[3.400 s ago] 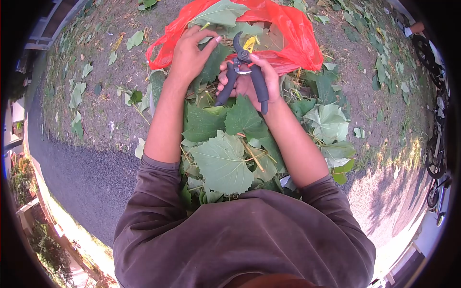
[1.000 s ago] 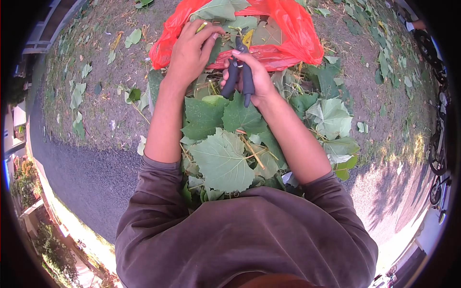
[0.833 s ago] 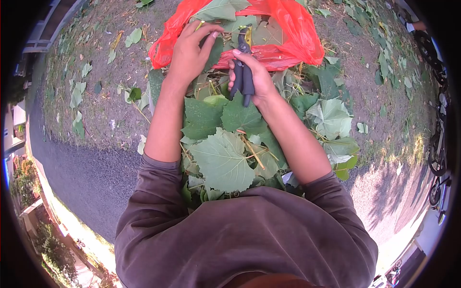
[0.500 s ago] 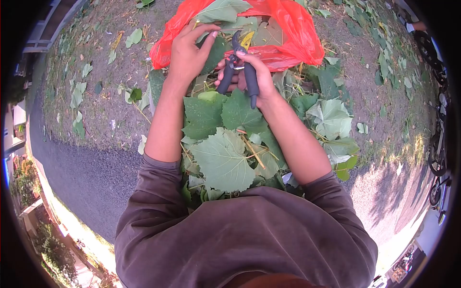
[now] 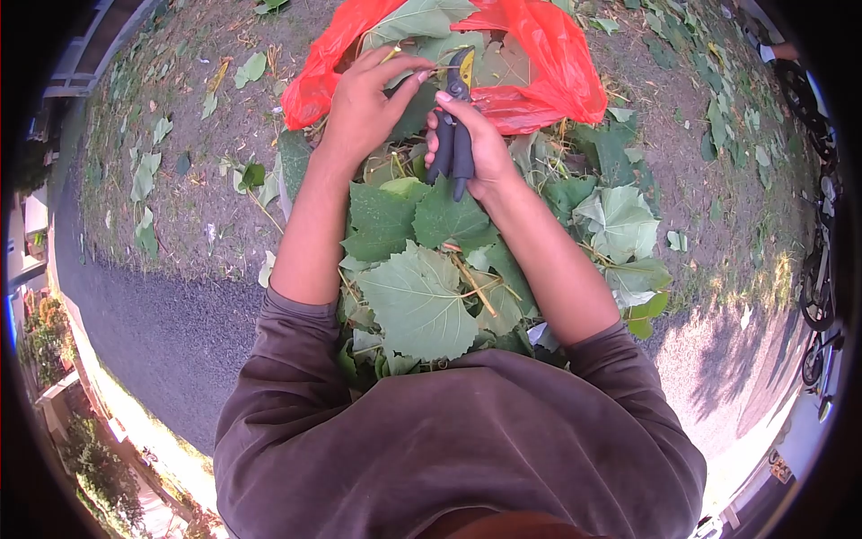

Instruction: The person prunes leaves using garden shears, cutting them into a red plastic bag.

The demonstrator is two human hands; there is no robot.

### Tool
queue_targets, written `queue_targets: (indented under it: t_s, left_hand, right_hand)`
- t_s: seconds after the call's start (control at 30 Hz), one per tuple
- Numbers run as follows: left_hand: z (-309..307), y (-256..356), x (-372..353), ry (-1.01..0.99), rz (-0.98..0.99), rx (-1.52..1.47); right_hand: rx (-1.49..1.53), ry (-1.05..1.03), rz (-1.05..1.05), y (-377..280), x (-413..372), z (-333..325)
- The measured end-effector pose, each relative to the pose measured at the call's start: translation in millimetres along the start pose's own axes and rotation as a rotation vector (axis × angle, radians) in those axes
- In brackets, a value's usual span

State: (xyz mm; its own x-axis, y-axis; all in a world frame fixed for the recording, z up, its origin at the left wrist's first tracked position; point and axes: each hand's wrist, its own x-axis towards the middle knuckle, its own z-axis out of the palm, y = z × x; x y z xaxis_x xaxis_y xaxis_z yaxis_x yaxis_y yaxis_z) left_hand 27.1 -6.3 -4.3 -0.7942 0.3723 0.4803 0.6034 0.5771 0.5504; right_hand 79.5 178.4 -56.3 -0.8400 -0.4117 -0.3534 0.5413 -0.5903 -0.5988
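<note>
Pruning shears [image 5: 454, 135] with dark handles and a yellow-marked blade are gripped in my right hand [image 5: 480, 148], their handles pressed close together. The blades meet a thin stem near my left fingertips. My left hand [image 5: 366, 108] pinches that stem, which belongs to a large pale green leaf [image 5: 417, 20] above it. Behind both hands lies an open red plastic bag [image 5: 575, 67] with leaves inside. Below the hands, a heap of broad green leaves [image 5: 417, 301] fills the space between my forearms.
More leaves [image 5: 620, 225] lie beside my right forearm. Scattered leaves [image 5: 145, 178] dot the bare soil on both sides. Grey asphalt [image 5: 171, 323] runs at the lower left. At the far upper right, part of another person [image 5: 783, 49] shows near dark bicycles [image 5: 813, 278].
The shears have closed and turned more upright, their blades now at the stem. My left hand has shifted slightly right, and the pale leaf has moved a little with it.
</note>
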Motion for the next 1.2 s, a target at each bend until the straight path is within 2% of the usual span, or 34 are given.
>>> queue_targets:
  t_s: [0.17, 0.33, 0.47, 0.67, 0.8, 0.9, 1.0, 1.2]
  left_hand:
    - [-3.1, 4.0, 1.3, 0.149, -0.144, -0.060]
    - [-1.1, 2.0, -0.5, 0.076, -0.115, -0.084]
    - [-1.2, 3.2, 0.0, -0.034, -0.118, -0.124]
    - [-4.5, 8.7, 0.8, -0.091, -0.049, -0.128]
    - [-4.7, 5.0, 1.6, -0.038, -0.095, -0.181]
    - [-3.8, 3.3, 1.8, 0.105, -0.153, -0.170]
    - [-6.3, -0.1, 1.1, 0.104, -0.205, -0.186]
    - [-4.8, 2.1, 0.2, 0.037, -0.164, -0.184]
  right_hand:
    - [-0.029, -0.042, -0.020, -0.6, -3.5, 5.9]
    - [-0.104, -0.122, 0.011, -3.2, -7.2, 8.1]
    - [-0.093, -0.093, 0.007, -3.4, -7.6, 8.3]
    - [-0.083, -0.002, -0.015, 1.4, -3.3, 10.8]
    - [-0.203, 0.052, -0.068, -1.2, -4.6, 10.4]
    - [-0.263, 0.037, -0.060, -1.2, -5.3, 10.7]
    - [-0.112, -0.067, -0.037, -0.3, -4.7, 9.7]
    - [-0.166, -0.101, -0.010, -1.7, -6.7, 6.9]
